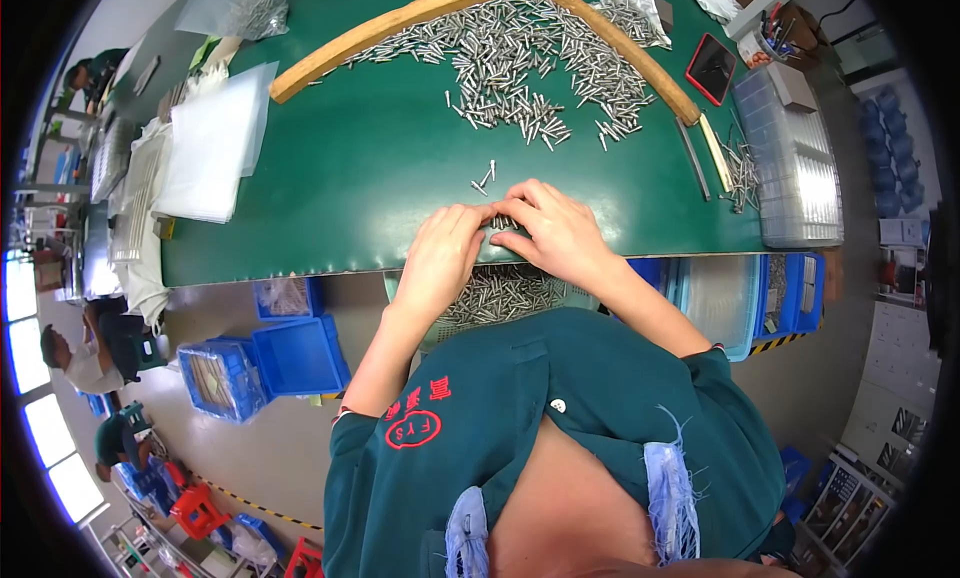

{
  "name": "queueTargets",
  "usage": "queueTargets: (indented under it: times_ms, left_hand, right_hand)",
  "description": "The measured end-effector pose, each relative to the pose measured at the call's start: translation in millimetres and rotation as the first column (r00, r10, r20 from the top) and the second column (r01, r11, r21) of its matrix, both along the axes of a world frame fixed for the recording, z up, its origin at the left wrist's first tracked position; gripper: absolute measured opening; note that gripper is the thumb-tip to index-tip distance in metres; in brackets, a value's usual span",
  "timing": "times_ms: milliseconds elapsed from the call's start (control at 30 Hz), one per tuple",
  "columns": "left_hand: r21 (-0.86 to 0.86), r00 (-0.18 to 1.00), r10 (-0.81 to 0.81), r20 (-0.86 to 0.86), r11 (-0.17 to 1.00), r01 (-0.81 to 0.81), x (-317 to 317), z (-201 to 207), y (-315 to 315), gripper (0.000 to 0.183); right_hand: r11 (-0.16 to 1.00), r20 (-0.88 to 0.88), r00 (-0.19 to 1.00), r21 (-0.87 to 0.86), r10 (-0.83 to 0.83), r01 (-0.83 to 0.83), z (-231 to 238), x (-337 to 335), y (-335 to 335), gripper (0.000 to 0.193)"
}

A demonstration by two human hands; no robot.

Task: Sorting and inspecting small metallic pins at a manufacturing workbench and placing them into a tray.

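Pinching a small bunch of thin silvery metal pins (503, 223) at the green table's (350, 178) edge, left hand (450, 248) and right hand (555, 228) meet, fingers curled.

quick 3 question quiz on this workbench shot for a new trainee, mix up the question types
1. True or false: both hands, the left hand and the right hand, meet at the near edge of the green table.
2. What bounds the big pile of metal pins? A) wooden strips B) blue crates C) plastic bags
3. What lies in the tray under the table edge?

Key: 1 true; 2 A, the wooden strips; 3 more metal pins.
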State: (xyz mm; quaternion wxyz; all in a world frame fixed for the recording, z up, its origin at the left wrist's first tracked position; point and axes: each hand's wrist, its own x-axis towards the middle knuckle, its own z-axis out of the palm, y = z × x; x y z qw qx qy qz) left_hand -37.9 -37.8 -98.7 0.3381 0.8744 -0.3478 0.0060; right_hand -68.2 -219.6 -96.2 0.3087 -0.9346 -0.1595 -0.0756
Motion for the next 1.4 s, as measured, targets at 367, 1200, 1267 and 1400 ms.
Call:
queueTargets:
  times_ms: [367,1200,1267,1400]
  left_hand:
    - [0.127,0.989,0.138,0.051,0.981,-0.144,-7,-1,-6,0.013]
    - [-0.272,0.504,-0.141,-0.852,0.942,-0.198,-36,0,14,0.022]
    - [-0.366,0.174,-0.332,-0.927,0.903,-0.224,-41,-16,16,0.029]
    - [-0.362,-0.25,-0.604,-0.757,0.706,-0.609,-39,-25,5,0.04]
  right_hand:
    - [0.998,-0.005,0.999,-0.036,0.045,-0.045,1,-2,-5,0.026]
    - [0.992,0.069,0.996,-0.109,0.064,-0.056,-1,0,-6,0.014]
    - [0.992,0.079,0.994,-0.107,0.074,-0.065,0,-4,-8,0.012]
    - [0.988,0.018,0.994,-0.11,0.112,-0.109,5,-13,-10,0.014]
